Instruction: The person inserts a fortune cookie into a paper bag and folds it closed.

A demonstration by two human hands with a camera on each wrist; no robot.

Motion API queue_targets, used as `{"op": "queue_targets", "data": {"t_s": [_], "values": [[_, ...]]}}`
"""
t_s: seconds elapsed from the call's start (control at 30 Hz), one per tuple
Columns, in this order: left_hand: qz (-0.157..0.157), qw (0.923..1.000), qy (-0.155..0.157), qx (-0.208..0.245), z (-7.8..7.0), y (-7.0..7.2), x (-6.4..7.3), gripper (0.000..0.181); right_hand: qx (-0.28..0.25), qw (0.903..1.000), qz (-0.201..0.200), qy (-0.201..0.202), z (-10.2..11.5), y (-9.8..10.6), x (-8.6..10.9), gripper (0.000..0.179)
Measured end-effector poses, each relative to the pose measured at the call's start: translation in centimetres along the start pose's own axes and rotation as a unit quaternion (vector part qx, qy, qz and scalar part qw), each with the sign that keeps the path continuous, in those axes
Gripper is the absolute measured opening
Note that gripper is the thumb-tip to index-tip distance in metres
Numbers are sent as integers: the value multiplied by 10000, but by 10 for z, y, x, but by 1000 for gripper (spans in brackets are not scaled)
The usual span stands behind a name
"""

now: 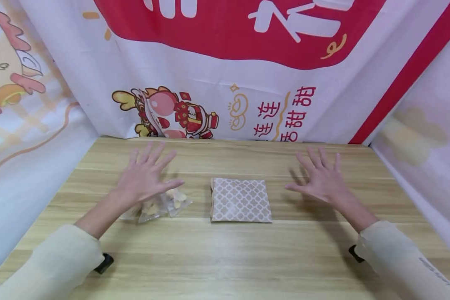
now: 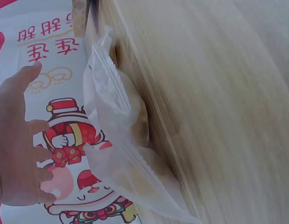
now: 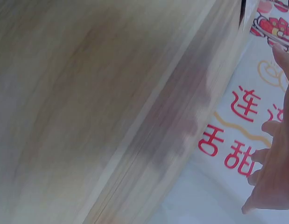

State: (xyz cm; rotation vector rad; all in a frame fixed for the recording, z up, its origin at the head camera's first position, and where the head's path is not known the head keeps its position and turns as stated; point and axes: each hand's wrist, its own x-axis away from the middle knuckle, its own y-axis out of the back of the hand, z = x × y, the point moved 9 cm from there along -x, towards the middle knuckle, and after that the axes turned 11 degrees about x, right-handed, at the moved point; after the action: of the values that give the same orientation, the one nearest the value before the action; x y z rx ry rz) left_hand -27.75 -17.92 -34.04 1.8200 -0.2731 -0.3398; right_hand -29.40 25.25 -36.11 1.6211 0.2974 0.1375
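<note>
A flat paper bag (image 1: 242,201) with a white lattice pattern lies at the middle of the table. To its left are several small clear plastic packets (image 1: 177,201) with pale pieces inside, partly hidden beneath the left arm. In the left wrist view, packets (image 2: 118,116) show close up. My left hand (image 1: 140,177) is held over the table by the packets, fingers spread and straight, holding nothing. On the other side of the paper bag, my right hand (image 1: 322,179) hovers with spread fingers, its shadow on the wood below. It touches nothing.
The wooden table (image 1: 232,258) ends at a printed cloth (image 1: 217,75) hanging along the back. Cloth walls (image 1: 416,137) also stand at the left and right sides. A black band (image 1: 104,263) shows at the left sleeve, and another (image 1: 355,253) at the right.
</note>
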Motion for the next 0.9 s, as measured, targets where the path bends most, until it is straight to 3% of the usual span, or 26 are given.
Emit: {"op": "queue_targets", "data": {"t_s": [0.9], "values": [[170, 9993, -340, 47, -42, -17, -13, 90, -9, 9986, -121, 508, 49, -6, -7, 107]]}}
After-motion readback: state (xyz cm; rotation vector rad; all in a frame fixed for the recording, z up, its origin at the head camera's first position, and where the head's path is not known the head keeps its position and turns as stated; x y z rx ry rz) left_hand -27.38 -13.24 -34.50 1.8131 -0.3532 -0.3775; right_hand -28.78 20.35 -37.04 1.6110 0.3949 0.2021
